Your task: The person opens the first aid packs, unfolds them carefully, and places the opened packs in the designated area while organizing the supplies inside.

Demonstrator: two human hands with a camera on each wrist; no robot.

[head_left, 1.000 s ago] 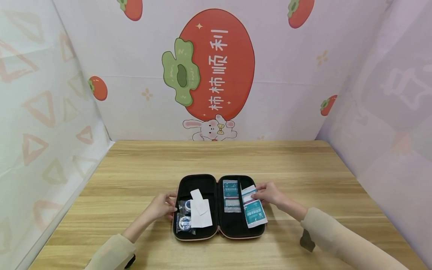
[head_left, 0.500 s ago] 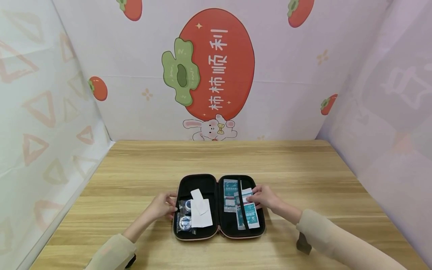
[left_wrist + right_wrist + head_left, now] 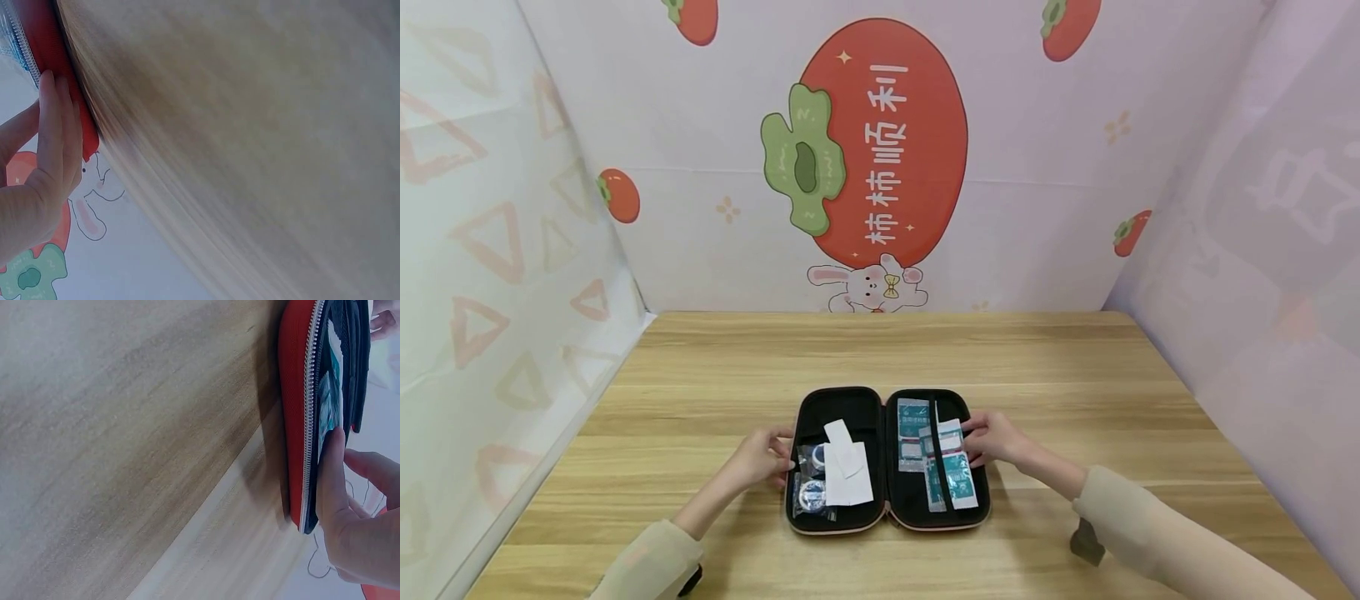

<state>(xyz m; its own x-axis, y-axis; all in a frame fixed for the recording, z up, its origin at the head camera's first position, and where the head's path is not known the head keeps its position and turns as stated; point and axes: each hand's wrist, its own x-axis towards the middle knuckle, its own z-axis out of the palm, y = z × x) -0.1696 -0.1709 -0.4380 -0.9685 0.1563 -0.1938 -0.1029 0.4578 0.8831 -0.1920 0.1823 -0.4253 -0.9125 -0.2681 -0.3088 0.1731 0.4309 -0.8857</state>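
Your zippered case (image 3: 907,500) lies unfolded, black inside, red outside. Your straight-fingered left hand (image 3: 762,457) merely touches one side; your right hand (image 3: 997,438), loosely parted, the other.

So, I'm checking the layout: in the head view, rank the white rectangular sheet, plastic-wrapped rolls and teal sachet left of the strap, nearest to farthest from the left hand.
From the left hand:
1. Plastic-wrapped rolls, left in the case; the two are too close to rank.
2. White rectangular sheet, right of the rolls.
3. Teal sachet, left of the strap in the right half.
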